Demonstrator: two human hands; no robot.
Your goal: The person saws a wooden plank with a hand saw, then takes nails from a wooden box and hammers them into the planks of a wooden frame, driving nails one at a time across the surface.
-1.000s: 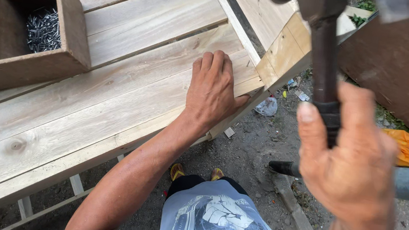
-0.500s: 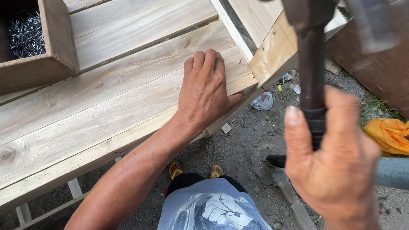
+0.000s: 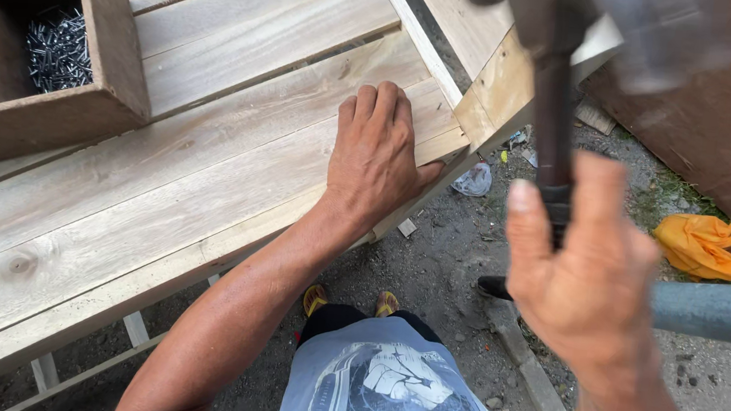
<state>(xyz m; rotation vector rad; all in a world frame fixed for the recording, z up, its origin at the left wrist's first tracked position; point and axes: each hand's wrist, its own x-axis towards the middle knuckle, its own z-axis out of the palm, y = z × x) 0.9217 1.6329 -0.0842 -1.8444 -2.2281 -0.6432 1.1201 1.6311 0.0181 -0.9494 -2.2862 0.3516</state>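
Now | right hand (image 3: 590, 281) fingers clamp blurred, probably hammer (image 3: 557, 117) | left hand (image 3: 379, 158) flat on plank (image 3: 162, 186)

The hammer (image 3: 556, 117) head is blurred and cut off by the top edge, and the lower part of its handle is hidden inside the right hand (image 3: 589, 276). The wooden box (image 3: 98, 55) of nails (image 3: 57, 46) is cropped at the left edge, and single nails are too small to be told apart. The planks (image 3: 162, 186) beneath the left hand (image 3: 379, 158) are partly covered by it.
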